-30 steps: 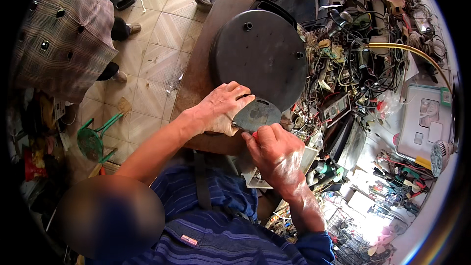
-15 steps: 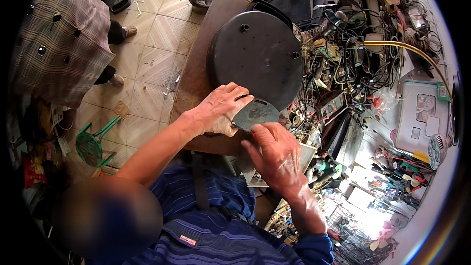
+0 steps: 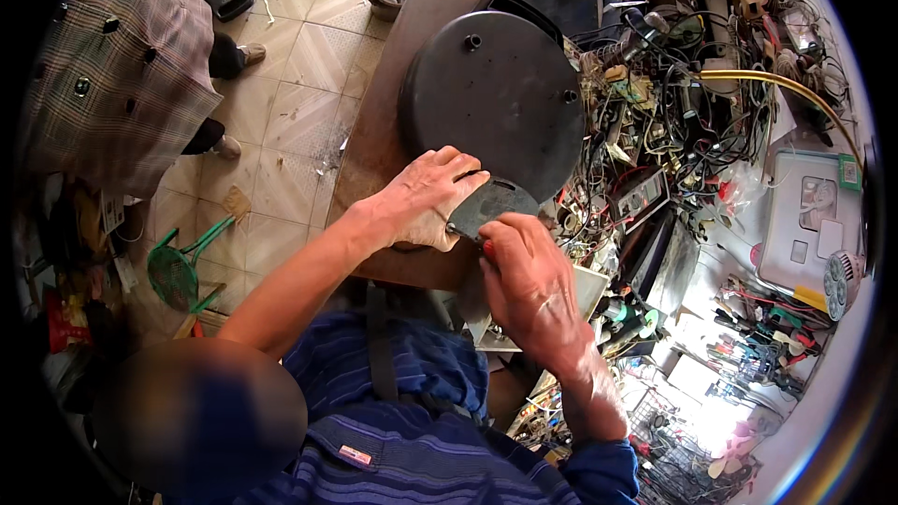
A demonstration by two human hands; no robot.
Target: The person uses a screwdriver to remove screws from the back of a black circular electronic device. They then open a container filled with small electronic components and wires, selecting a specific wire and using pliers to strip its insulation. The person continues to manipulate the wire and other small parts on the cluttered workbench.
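Note:
My left hand (image 3: 421,201) grips the left edge of a dark grey plate (image 3: 500,196) with a slot near its top, at the near side of a large round black disc (image 3: 477,98). The disc has short round posts on its face and lies on a brown board (image 3: 365,159). My right hand (image 3: 533,295) is closed on a red-handled screwdriver (image 3: 488,249), whose dark shaft reaches left toward the plate's lower edge by my left hand. The tip is too small to make out.
Another person in a plaid garment (image 3: 131,84) stands on the tiled floor at the left, near a green stool (image 3: 173,276). A dense heap of wires and electrical parts (image 3: 683,122) fills the right side, with a pale case (image 3: 809,215) and scattered tools (image 3: 767,337).
My left hand and the plate are slightly higher in view. My right hand loosened around the screwdriver, turned, and is now closed on it again, slightly farther forward than a second ago.

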